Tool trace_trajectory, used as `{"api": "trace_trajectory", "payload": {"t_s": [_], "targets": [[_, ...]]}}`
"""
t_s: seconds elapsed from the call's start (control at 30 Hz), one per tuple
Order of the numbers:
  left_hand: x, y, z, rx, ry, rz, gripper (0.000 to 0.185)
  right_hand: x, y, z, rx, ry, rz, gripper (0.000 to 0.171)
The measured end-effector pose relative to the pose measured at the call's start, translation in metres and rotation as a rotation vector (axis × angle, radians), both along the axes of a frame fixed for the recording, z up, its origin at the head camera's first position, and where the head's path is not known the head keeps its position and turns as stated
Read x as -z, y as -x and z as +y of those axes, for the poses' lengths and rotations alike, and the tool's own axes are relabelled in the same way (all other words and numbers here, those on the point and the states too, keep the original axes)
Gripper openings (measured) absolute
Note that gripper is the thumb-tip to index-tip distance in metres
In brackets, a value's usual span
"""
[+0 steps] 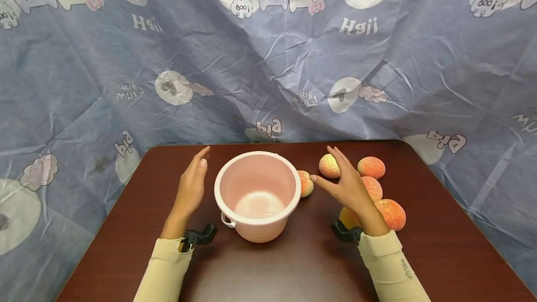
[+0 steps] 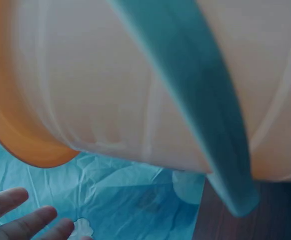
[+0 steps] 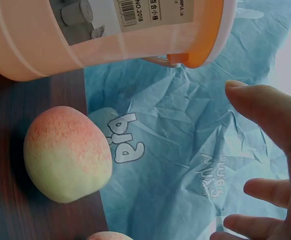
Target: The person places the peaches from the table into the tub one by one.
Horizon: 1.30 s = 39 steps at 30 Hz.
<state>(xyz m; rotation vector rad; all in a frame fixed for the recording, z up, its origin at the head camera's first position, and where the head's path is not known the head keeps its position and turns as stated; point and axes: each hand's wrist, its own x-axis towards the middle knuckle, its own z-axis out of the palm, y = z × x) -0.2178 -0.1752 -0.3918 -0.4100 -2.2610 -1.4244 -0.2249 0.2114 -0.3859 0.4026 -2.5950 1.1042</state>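
A light pink bucket (image 1: 257, 233) stands upright on the table, its open top showing a bare inside. To its left, my left hand (image 1: 191, 191) is raised with straight fingers, apart from the wall and holding nothing. The handle (image 2: 190, 90) crosses the bucket's side in the left wrist view. On the other side my right hand (image 1: 349, 184) is held up, thumb spread from the fingers, nothing in it. One peach (image 1: 306, 183) sits close by the bucket's right side, near that thumb in the head view. Another peach (image 1: 329, 166) is partly behind the right fingers.
Several more peaches (image 1: 392, 214) cluster right of my right forearm, one yellowish peach (image 1: 349, 219) partly hidden by the wrist. The dark brown table (image 1: 444, 246) ends at a printed blue cloth (image 1: 268, 83) behind. A printed label (image 3: 153, 15) is on the bucket's right side.
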Motion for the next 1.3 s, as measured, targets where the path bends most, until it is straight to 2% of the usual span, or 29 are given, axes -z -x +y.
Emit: {"api": "trace_trajectory", "payload": {"t_s": [0.1, 0.2, 0.33, 0.47, 0.57, 0.67, 0.77, 0.83, 0.93, 1.1, 1.3], "targets": [[-0.007, -0.009, 0.006, 0.067, -0.082, -0.012, 0.045, 0.003, 0.003, -0.002, -0.001, 0.024, -0.005, 0.089], [-0.006, -0.012, 0.009, 0.117, -0.136, -0.019, 0.043, 0.002, 0.005, -0.007, 0.017, 0.060, 0.007, 0.086], [0.015, -0.002, 0.007, 0.150, -0.186, 0.004, 0.043, 0.000, 0.009, -0.013, 0.040, 0.106, 0.007, 0.082], [0.021, -0.003, 0.012, 0.174, -0.182, 0.015, 0.044, 0.005, 0.015, -0.017, 0.037, 0.113, -0.027, 0.081], [0.017, -0.007, 0.017, 0.200, -0.118, 0.032, 0.047, 0.010, 0.019, -0.019, 0.020, 0.127, -0.050, 0.080], [0.006, -0.015, 0.025, 0.235, -0.055, 0.040, 0.051, 0.016, 0.024, -0.021, -0.019, 0.180, -0.072, 0.078], [-0.003, -0.022, 0.030, 0.270, -0.041, 0.028, 0.054, 0.021, 0.028, -0.022, -0.055, 0.235, -0.101, 0.077], [-0.003, -0.024, 0.031, 0.286, -0.052, 0.028, 0.054, 0.024, 0.030, -0.023, -0.067, 0.260, -0.119, 0.077], [0.006, -0.019, 0.031, 0.309, -0.079, 0.064, 0.054, 0.028, 0.032, -0.023, -0.068, 0.291, -0.146, 0.077], [0.028, -0.007, 0.029, 0.336, -0.125, 0.138, 0.052, 0.036, 0.035, -0.025, -0.064, 0.314, -0.174, 0.076], [0.038, -0.004, 0.029, 0.330, -0.171, 0.154, 0.049, 0.042, 0.037, -0.027, -0.068, 0.322, -0.180, 0.073]]}}
